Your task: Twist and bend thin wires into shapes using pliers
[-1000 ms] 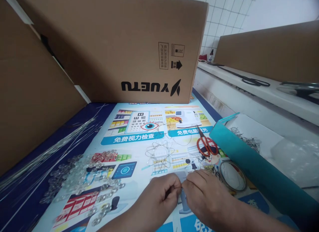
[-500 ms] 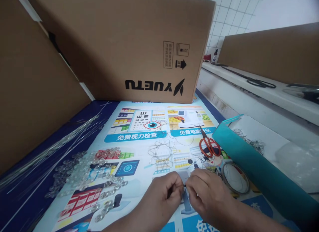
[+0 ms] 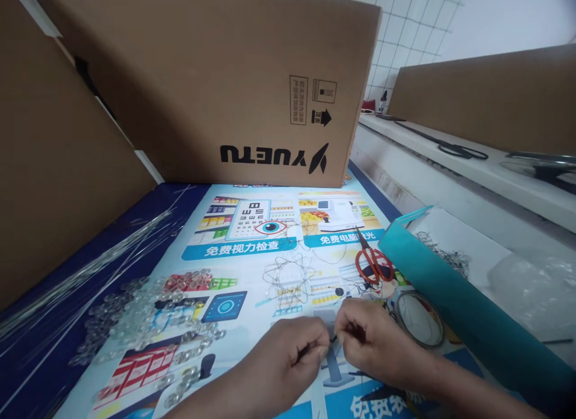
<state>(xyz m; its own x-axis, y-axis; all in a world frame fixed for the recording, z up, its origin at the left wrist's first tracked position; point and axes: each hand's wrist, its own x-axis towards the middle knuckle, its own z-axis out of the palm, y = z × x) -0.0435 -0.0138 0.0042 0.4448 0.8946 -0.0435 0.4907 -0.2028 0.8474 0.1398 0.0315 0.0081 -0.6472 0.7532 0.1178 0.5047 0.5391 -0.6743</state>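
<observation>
1. Held in a tight pinch by the left hand (image 3: 297,353) and right hand (image 3: 375,335), close together: a tiny dark wire (image 3: 333,340), just over the bench (image 3: 184,194).
2. Inside the long teal box (image 3: 450,299) on the right: a messy bunch of thin wires (image 3: 443,254) and some clear plastic (image 3: 531,287).
3. Near that box: red scissors (image 3: 369,251).
4. Out on the left, in a loose pile: lots of clear beads (image 3: 139,311).

Before you, thin looped wire (image 3: 290,269) lies between clear round beads (image 3: 130,314), left, and orange-handled metal scissors (image 3: 369,250), right; a brown rectangular cardboard box (image 3: 270,89) stands behind.
</observation>
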